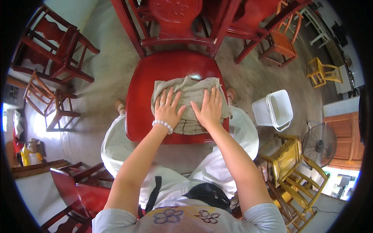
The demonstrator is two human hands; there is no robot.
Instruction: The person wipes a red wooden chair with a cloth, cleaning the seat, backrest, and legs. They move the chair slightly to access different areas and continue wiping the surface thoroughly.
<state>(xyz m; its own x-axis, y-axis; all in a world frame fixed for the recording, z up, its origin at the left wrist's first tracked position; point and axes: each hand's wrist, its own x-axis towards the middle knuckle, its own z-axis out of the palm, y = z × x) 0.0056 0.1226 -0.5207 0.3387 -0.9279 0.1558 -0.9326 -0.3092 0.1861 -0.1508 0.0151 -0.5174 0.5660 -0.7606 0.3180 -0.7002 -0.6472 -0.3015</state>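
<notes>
A beige-grey cloth (186, 100) lies spread and creased over the right and middle part of the red wooden chair seat (142, 87). Flat on its left part rests my left hand (168, 109), fingers apart, with a ring and a pearl-like beaded bracelet (162, 124) at the wrist. My right hand (209, 107) presses flat on the cloth's right part, thumb pointing inward, a ring on one finger. Neither hand has its fingers closed on the cloth. Beyond the seat rises the chair's carved red backrest (176, 17). The seat surface is glossy.
A white plastic bucket (262, 110) stands on the floor to the right. Yellow wooden chairs (287, 151) and a floor fan (320, 142) are at the lower right. Red and brown wooden chairs (62, 49) stand at the left, with more red chairs (93, 195) at the lower left.
</notes>
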